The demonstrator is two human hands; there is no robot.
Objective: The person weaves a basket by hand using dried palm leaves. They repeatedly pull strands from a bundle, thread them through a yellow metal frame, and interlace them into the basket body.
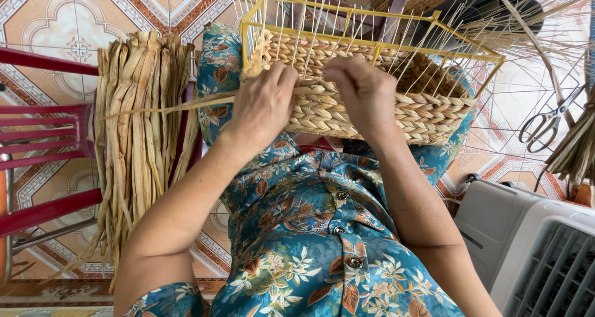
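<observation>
Both hands press on the half-woven straw basket (pixel 372 109); left hand (pixel 263 106) apparently pinches a long dried strand (pixel 167 109) running leftward, right hand (pixel 365 94) curled.

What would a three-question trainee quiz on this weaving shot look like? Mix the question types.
1. True or false: the scissors are in the left hand.
2. The bundle of dried strips hangs over: A) the grey appliance B) the red chair C) the yellow wire frame
3. Fill in: both hands work on the woven ___ on the lap.

Key
1. False: they lie on the tiled floor, beyond the right hand.
2. B
3. basket
</observation>
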